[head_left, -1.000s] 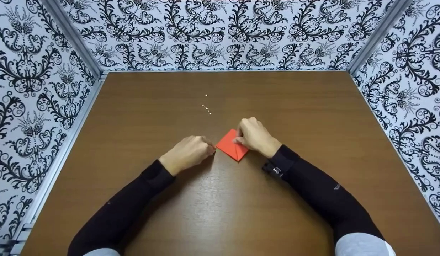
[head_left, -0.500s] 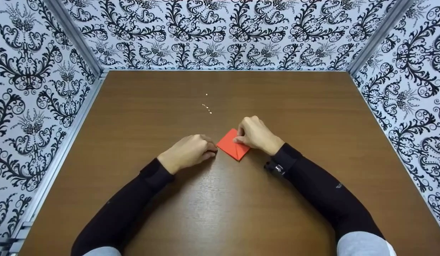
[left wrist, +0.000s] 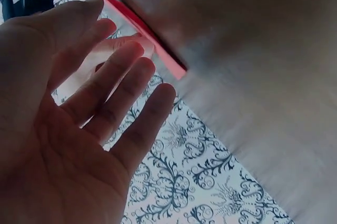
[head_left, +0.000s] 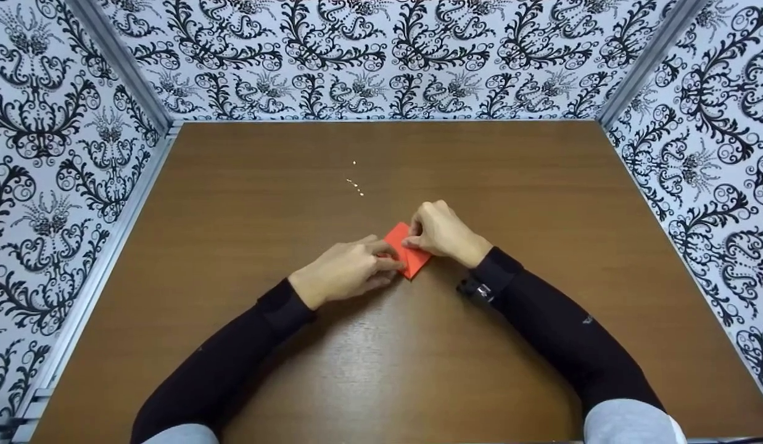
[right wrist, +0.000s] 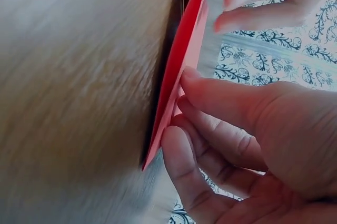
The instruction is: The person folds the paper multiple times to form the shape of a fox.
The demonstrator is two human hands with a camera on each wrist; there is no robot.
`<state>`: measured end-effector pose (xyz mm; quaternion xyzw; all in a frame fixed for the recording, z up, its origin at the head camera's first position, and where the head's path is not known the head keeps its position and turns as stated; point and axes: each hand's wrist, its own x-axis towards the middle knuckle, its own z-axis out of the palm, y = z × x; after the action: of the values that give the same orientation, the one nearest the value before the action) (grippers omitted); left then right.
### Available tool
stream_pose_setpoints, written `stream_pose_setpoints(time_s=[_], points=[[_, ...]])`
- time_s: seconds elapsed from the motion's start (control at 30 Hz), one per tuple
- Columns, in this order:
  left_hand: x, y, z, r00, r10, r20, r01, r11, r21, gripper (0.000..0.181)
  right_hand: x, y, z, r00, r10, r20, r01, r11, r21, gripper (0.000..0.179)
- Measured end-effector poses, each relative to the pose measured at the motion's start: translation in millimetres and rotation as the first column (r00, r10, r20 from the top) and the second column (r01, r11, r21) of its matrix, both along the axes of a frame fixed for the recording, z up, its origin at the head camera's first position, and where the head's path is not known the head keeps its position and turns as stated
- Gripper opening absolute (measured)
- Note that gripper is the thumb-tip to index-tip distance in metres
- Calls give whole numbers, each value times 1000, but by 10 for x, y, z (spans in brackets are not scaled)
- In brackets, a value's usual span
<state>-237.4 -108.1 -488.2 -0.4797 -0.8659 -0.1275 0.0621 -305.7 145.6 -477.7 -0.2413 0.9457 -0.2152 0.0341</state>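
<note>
A folded square of red paper [head_left: 413, 258] lies near the middle of the table, one corner toward the person. Its thin edge shows in the left wrist view as a red strip [left wrist: 171, 65]. My right hand [head_left: 444, 230] holds the paper at its right half, thumb and curled fingers against it in the right wrist view. My left hand [head_left: 350, 271] hovers at the paper's left corner, covering part of it. Its fingers [left wrist: 138, 124] are spread and loosely bent, apart from one another. Whether a left fingertip touches the paper, I cannot tell.
The brown wooden table [head_left: 264, 172] carries several small pale specks [head_left: 356, 185] beyond the paper. Patterned white and black walls [head_left: 369, 61] with grey metal posts [head_left: 131, 61] enclose it at the back and sides.
My left hand has moved right, from beside the paper's left corner to over it, and its fingers have uncurled. The right hand stays in place on the paper.
</note>
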Motion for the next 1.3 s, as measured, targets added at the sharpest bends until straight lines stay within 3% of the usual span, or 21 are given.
stream_pose_setpoints(time_s=[0.17, 0.37, 0.4, 0.5, 0.77, 1.3], points=[[0, 58, -50, 1000, -6, 28, 7, 999, -35, 33, 19, 15, 0, 1000, 10, 16, -10, 1000, -20, 20], [16, 79, -71, 1000, -1, 7, 1, 999, -48, 33, 12, 66, -27, 999, 32, 15, -31, 998, -52, 19], [19, 82, -65, 1000, 3, 4, -3, 999, -52, 32, -56, 114, -124, 999, 51, 8, -51, 996, -73, 22], [23, 90, -51, 1000, 13, 9, -13, 998, -58, 31, -78, 139, -132, 998, 60, 13, -59, 994, -92, 21], [24, 106, -47, 1000, 13, 3, -13, 998, -57, 29, -75, 141, 15, 997, 14, 73, -7, 996, -94, 12], [27, 110, -53, 1000, 16, -6, -16, 997, -69, 33, -356, 108, 69, 968, -9, 250, 46, 989, -140, 15]])
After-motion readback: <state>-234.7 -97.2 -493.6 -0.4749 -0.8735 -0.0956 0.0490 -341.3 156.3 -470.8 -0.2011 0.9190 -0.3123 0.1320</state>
